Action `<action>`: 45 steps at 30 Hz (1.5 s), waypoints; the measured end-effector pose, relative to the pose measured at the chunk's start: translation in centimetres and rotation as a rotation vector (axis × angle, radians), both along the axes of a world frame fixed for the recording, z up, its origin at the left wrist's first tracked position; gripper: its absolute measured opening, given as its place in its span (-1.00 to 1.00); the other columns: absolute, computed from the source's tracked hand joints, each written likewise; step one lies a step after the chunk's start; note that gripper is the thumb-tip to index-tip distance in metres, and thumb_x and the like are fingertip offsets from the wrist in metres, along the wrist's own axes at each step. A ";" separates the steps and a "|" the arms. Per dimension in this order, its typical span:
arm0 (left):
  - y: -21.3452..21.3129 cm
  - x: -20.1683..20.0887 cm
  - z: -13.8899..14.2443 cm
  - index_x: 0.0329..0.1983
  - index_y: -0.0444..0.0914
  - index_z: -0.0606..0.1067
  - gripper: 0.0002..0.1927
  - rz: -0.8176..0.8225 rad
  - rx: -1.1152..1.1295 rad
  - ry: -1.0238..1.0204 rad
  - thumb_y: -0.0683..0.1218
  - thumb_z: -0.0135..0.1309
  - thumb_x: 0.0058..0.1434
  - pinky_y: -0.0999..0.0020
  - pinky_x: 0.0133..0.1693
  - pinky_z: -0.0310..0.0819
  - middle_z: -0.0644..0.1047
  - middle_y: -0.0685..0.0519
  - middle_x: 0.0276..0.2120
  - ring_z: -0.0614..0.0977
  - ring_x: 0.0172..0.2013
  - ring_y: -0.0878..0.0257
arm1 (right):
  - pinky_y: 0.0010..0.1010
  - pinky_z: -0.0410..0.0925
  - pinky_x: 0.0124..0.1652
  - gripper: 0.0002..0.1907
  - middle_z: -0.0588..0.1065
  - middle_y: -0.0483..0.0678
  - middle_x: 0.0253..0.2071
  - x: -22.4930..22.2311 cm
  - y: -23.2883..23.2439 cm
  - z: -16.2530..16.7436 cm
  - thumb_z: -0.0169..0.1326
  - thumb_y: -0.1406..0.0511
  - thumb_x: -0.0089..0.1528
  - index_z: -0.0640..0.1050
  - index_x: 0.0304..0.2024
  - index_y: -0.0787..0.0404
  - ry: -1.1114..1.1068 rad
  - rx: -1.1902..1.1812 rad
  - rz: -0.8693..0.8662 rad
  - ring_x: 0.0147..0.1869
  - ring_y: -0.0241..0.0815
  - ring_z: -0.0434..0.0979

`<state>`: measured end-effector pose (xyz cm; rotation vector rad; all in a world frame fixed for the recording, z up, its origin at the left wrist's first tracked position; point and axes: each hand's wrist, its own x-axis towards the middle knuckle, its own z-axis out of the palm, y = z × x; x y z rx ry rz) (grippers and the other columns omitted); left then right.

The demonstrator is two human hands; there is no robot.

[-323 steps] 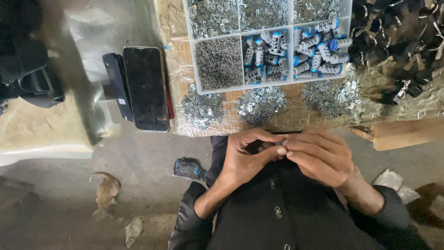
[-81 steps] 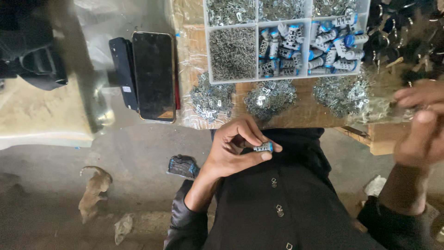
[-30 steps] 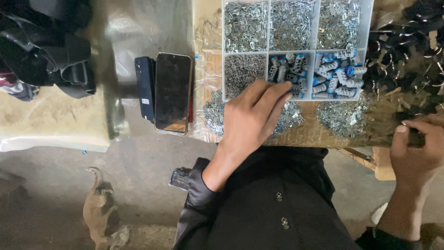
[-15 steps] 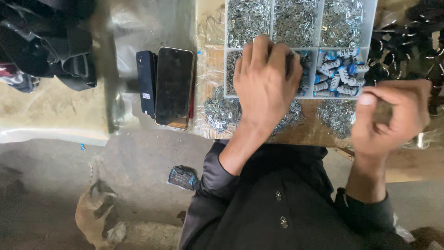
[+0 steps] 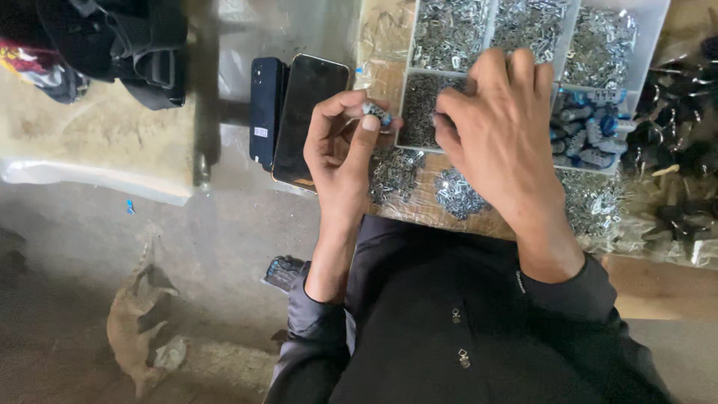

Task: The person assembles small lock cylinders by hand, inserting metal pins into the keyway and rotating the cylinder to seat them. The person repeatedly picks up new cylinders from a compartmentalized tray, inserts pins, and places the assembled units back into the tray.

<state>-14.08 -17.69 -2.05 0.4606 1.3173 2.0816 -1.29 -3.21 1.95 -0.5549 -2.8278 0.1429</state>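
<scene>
Left hand (image 5: 340, 146) withdrawn, right hand (image 5: 497, 123) now over tray (image 5: 651, 45)

This looks like a small workshop. A clear box with compartments (image 5: 649, 45) holds lots of tiny metal parts, and more little piles of metal bits (image 5: 456, 191) lie on the tabletop (image 5: 419, 206). Black clips (image 5: 677, 112) sit heaped nearby.
</scene>
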 end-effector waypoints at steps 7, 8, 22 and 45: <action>-0.7 -0.7 -0.7 0.19 -0.36 0.39 -0.77 -0.154 0.018 -0.066 -0.31 0.02 0.50 0.38 -0.02 0.62 0.60 -0.08 0.00 0.69 -0.07 0.22 | -0.08 0.13 0.11 -0.71 0.33 0.00 -0.25 -0.8 -0.3 -1.3 0.11 0.27 0.52 0.51 -0.29 0.29 0.037 -0.047 -0.009 -0.04 -0.03 0.27; -0.6 -0.6 -0.7 0.19 -0.36 0.40 -0.77 -0.175 0.028 -0.060 -0.31 0.02 0.50 0.38 0.00 0.61 0.60 -0.08 0.01 0.68 -0.06 0.23 | -0.08 0.13 0.09 -0.68 0.34 -0.01 -0.26 -0.9 -0.3 -1.4 0.10 0.27 0.54 0.50 -0.30 0.29 0.033 -0.071 -0.020 -0.05 -0.02 0.28; 0.1 -0.4 -0.4 0.24 -0.39 0.43 -0.73 -0.265 0.056 -0.056 -0.28 0.07 0.50 0.38 0.04 0.62 0.59 -0.04 0.03 0.65 -0.10 0.32 | -0.47 0.36 -0.17 -0.84 0.54 0.01 -0.21 -0.3 -1.9 1.3 0.31 0.44 0.41 0.55 -0.18 0.36 0.495 -0.710 -0.003 -0.17 -0.21 0.55; 0.5 0.9 -0.5 0.19 -0.43 0.49 -0.73 -0.259 0.069 -0.094 -0.30 0.14 0.46 0.37 0.01 0.68 0.64 -0.07 -0.12 0.69 -0.13 0.28 | -0.33 0.28 -0.16 -0.75 0.47 0.04 -0.26 -1.1 -2.6 -0.1 0.16 0.37 0.53 0.45 -0.23 0.34 0.551 -0.432 -0.035 -0.20 -0.06 0.43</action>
